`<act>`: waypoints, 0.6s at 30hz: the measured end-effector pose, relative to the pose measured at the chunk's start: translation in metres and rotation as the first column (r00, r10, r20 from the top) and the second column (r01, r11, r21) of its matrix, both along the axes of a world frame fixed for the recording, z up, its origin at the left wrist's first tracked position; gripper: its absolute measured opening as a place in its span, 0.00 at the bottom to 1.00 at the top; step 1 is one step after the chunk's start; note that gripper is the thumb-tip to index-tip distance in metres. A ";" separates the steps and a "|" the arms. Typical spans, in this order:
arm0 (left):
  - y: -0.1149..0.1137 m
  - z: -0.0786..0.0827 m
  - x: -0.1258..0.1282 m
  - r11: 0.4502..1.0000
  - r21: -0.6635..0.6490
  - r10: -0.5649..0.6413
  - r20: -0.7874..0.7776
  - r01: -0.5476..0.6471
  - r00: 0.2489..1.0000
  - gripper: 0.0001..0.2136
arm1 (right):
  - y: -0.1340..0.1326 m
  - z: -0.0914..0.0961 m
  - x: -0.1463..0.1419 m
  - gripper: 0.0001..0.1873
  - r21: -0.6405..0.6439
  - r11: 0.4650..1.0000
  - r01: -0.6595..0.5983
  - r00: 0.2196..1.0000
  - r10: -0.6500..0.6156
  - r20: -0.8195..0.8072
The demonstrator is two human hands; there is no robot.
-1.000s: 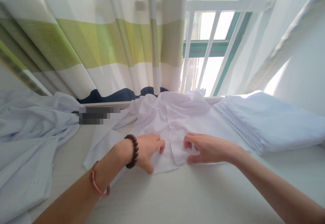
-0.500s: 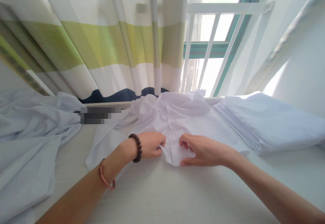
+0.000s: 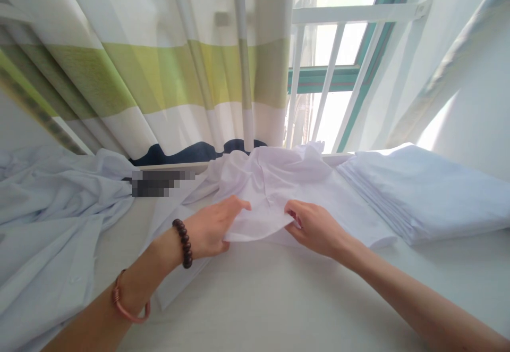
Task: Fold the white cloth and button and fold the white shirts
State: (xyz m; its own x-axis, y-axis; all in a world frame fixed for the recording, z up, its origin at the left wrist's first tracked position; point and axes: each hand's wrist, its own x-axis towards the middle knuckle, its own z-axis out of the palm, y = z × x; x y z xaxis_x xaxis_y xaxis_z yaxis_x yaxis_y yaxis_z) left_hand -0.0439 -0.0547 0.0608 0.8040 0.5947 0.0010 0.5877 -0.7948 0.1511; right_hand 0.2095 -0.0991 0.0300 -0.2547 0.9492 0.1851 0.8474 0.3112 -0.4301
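White pile (image 3: pixel 434 190) flanks the garment (image 3: pixel 274 179) pinched by right fingers (image 3: pixel 295 206); whether left fingers (image 3: pixel 235 204) grip is unclear.

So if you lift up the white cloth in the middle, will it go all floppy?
Probably floppy: the white cloth ripples into soft folds. It's likely light too, since its near edge looks thin.
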 end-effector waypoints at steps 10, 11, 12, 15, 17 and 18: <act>-0.016 0.001 -0.040 0.950 0.098 0.289 0.068 -0.295 0.955 0.09 | 0.017 -0.009 0.013 0.10 -0.265 0.960 0.086 0.914 -0.182 -0.362; -0.015 0.001 -0.041 0.946 0.091 0.305 0.072 -0.311 0.949 0.09 | 0.018 -0.009 0.014 0.10 -0.301 0.951 0.075 0.891 -0.199 -0.407; -0.013 0.002 -0.043 0.939 0.097 0.322 0.092 -0.330 0.942 0.09 | 0.019 -0.009 0.016 0.10 -0.343 0.937 0.059 0.864 -0.221 -0.453; -0.006 0.008 -0.049 0.896 0.168 0.374 0.210 -0.410 0.903 0.07 | 0.019 -0.007 0.022 0.10 -0.467 0.884 0.015 0.761 -0.313 -0.568; -0.001 0.013 -0.055 0.843 0.257 0.397 0.296 -0.472 0.869 0.06 | 0.019 -0.005 0.024 0.10 -0.521 0.853 0.010 0.702 -0.377 -0.605; 0.001 0.015 -0.059 0.824 0.303 0.384 0.323 -0.479 0.865 0.06 | 0.019 -0.004 0.025 0.10 -0.534 0.845 0.008 0.685 -0.394 -0.613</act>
State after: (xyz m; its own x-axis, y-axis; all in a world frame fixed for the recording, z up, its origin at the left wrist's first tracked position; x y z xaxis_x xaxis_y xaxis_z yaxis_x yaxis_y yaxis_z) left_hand -0.1025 -0.0538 0.0757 0.4104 0.7986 0.4402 0.8665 -0.4919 0.0845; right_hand 0.2347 -0.0804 0.0256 -0.0315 0.9695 -0.2431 0.2694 -0.2260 -0.9361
